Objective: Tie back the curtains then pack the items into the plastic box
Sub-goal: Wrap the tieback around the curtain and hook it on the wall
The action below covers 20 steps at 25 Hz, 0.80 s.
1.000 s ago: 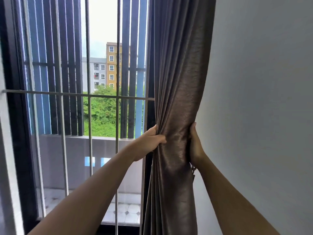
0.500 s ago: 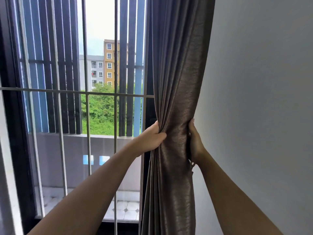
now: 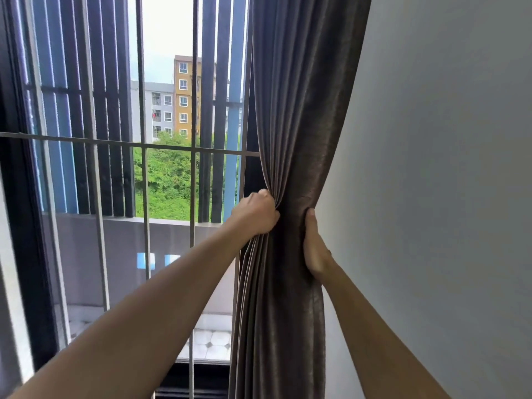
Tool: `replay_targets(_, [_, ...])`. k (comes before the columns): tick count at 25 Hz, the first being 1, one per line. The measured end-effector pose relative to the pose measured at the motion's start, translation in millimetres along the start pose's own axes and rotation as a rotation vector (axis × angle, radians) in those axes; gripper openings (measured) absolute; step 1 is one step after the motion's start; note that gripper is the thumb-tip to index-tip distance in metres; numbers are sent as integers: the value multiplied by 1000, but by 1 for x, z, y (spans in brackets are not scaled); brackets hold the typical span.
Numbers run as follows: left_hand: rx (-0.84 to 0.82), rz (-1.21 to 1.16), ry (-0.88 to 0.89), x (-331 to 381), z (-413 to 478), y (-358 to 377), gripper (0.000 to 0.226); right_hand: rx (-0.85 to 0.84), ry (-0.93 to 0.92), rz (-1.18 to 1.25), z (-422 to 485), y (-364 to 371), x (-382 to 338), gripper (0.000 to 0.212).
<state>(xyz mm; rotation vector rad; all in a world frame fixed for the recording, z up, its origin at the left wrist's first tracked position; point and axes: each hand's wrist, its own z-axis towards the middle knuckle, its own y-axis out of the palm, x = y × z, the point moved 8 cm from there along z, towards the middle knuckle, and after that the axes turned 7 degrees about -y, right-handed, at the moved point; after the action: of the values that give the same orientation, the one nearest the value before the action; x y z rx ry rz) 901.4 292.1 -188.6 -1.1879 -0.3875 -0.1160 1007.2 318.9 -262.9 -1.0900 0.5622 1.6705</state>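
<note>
A dark grey-brown curtain (image 3: 299, 116) hangs bunched at the right side of the window, next to the wall. My left hand (image 3: 257, 211) is closed on the curtain's left edge, squeezing the folds together. My right hand (image 3: 313, 246) wraps around the curtain's right side, its fingers hidden behind the fabric. Between the two hands the curtain is pinched into a narrow waist. No tie-back and no plastic box are in view.
A plain grey wall (image 3: 431, 197) stands directly to the right of the curtain. The window (image 3: 167, 168) has thin metal bars and a dark frame, with a balcony wall and vertical slats outside.
Both hands have gathered the curtain tighter. My left hand has shut into a firmer fist on the folds. The small metal piece seen below my right wrist is hidden now.
</note>
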Motion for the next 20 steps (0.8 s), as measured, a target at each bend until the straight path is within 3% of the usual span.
replay_targets(3, [-136,-75,84,3,5,2,31,-20,-37,36,-13,2,12,40])
replay_targets(7, [-250,-232,200,13,3,7,31,-59,-86,-46,-22,16,34,73])
replay_targets(14, [-314,-156,251,31,8,13,34,290,-127,-109,-16,18,42,96])
replay_targets(15, [-327,-173,247,33,7,14,37,336,-110,-140,-16,18,44,92])
replay_targets(17, [-348,-222,236,34,6,12,40,404,-70,-178,-16,16,48,63])
replay_targets(20, [-455,-427,123,27,8,19,58,354,-83,-138,-13,20,49,36])
